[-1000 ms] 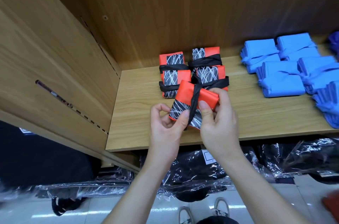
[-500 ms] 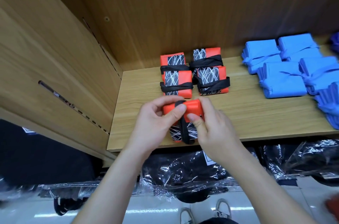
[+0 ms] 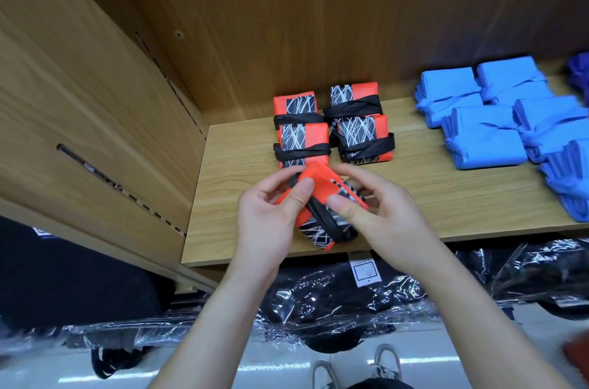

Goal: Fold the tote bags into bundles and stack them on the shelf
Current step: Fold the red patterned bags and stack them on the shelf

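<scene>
The left hand (image 3: 271, 216) and the right hand (image 3: 392, 223) are pinching the tilted orange bundle (image 3: 320, 184) over the front of the shelf (image 3: 430, 197), and it is looking light and soft, so gripping across the black strap (image 3: 323, 223) seems safest.

1. We hold one orange bundle (image 3: 322, 187), tied with a black strap and showing a white scribble print, tilted over the near edge of the shelf (image 3: 414, 197).
2. Four matching bundles (image 3: 301, 140) lie flat in a two-by-two block just behind it.
3. Blue bundles (image 3: 487, 140) cluster at the right, well apart.
</scene>
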`<state>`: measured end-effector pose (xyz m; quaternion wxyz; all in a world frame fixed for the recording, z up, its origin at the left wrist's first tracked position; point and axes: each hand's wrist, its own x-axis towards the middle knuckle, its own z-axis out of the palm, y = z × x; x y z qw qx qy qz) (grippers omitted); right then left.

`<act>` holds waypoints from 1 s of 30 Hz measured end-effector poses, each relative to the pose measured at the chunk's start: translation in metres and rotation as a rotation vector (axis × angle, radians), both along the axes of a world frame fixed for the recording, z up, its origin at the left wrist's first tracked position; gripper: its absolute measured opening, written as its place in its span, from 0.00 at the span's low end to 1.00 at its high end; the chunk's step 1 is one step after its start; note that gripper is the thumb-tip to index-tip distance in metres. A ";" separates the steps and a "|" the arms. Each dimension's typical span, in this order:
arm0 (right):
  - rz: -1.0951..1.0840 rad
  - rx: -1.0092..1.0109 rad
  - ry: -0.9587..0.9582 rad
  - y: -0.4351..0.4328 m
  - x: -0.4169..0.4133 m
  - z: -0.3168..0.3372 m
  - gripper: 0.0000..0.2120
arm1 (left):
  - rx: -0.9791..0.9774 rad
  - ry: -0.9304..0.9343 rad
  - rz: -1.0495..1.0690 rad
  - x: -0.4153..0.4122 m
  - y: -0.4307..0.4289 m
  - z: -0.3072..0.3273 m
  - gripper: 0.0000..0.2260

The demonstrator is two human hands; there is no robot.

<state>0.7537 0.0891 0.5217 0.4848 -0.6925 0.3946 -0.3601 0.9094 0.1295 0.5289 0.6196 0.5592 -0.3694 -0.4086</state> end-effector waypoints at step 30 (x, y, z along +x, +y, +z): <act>0.069 -0.018 0.481 -0.069 -0.073 -0.034 0.45 | 0.150 -0.924 -0.292 -0.043 -0.061 -0.043 0.32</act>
